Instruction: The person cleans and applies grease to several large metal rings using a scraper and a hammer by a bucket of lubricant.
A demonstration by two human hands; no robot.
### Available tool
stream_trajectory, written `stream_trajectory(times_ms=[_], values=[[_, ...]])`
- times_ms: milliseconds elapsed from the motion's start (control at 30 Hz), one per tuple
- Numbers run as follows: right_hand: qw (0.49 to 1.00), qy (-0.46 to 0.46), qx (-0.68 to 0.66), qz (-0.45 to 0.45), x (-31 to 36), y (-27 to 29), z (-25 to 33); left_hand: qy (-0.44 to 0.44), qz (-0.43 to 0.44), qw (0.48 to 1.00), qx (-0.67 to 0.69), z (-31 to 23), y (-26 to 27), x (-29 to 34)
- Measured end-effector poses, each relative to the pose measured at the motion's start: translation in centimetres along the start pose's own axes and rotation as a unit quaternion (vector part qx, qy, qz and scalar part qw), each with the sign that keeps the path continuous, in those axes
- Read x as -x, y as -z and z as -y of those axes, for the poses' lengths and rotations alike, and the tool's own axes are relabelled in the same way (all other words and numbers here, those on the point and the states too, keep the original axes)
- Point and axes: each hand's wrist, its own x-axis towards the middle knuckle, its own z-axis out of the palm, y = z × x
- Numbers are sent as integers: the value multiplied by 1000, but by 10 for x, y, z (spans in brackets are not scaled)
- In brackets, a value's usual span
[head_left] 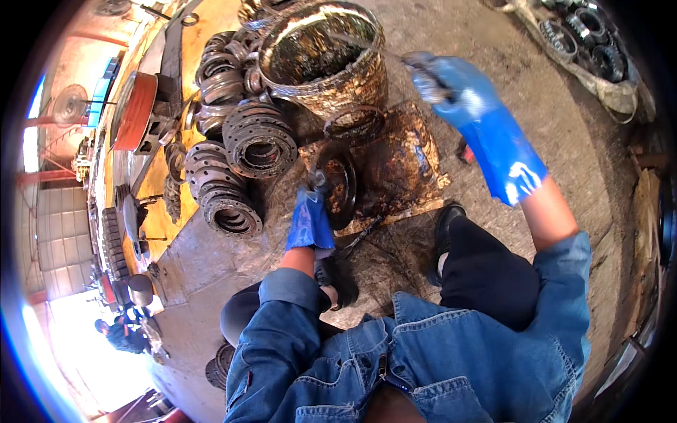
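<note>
My right hand (455,86), in a long blue rubber glove, is closed around a thin stick-like tool (381,49). The tool slants left over the rim of a grease-caked bucket (342,95), its far end inside over dark, oily stuff. My left hand (310,211), gloved the same way, grips the left edge of a dark, greasy metal ring (333,156) tilted up on edge. Under the ring lies a grease-stained board (409,173). A thinner oily ring (374,131) leans by the foot of the bucket.
Stacks of flanged metal rings (229,211) stand left of the bucket, with more ring parts (218,81) behind. A sack (613,95) of metal rings sits at far right. A small red object (466,153) lies on the floor. Another person (123,335) is far left.
</note>
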Motion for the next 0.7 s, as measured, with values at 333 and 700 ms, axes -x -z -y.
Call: stream_trajectory(times_ms=[333,700], values=[[873,-107,447,160,-13,-36,66,-37,-60,993,95,34,-55,58],[966,-108,233,4,25,-27,89,-48,-117,991,52,68,-48,73]])
